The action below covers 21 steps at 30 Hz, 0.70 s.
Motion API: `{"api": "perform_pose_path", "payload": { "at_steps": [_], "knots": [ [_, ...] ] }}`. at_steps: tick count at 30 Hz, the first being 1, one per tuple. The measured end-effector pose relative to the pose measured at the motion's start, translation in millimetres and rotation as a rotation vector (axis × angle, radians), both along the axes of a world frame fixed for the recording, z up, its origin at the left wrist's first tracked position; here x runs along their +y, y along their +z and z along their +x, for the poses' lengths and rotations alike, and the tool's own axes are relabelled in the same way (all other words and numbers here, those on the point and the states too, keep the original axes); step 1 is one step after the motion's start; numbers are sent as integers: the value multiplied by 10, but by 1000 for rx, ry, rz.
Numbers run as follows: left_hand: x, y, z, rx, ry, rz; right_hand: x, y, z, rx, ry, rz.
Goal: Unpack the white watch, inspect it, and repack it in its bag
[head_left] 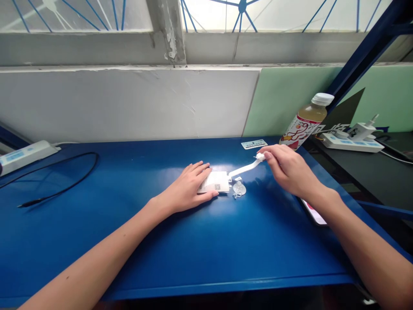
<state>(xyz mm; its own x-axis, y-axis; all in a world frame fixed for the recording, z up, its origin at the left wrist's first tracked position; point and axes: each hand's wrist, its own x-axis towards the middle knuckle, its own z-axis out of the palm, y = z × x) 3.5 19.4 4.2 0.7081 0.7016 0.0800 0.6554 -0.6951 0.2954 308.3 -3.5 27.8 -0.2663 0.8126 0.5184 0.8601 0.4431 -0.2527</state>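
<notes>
My left hand holds a small flat white box down on the blue table, with the fingers over its far side and the thumb along its near edge. A square code is printed on the box. From its right end rises a white flat strip. My right hand is closed in a pinch on the strip's far end, where a small white piece sits at the fingertips. Just right of the box lies a small clear round plastic piece with little bits beside it.
A drink bottle stands behind my right hand, near a white label card. Partly under my right forearm lies a phone. Power strips sit at both sides; a black cable curls at left.
</notes>
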Motion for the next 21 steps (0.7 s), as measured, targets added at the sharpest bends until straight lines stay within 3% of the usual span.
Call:
{"api": "perform_pose_path", "payload": {
  "at_steps": [8, 13, 21],
  "knots": [
    [-8, 54, 14, -10, -12, -135, -19, -59, -78, 65, -81, 134],
    [-18, 53, 14, 30, 6, -131, -51, -43, -118, 130, -121, 228],
    [-36, 14, 25, -80, 6, -132, -123, -88, -257, 123, 27, 145]
  ]
}}
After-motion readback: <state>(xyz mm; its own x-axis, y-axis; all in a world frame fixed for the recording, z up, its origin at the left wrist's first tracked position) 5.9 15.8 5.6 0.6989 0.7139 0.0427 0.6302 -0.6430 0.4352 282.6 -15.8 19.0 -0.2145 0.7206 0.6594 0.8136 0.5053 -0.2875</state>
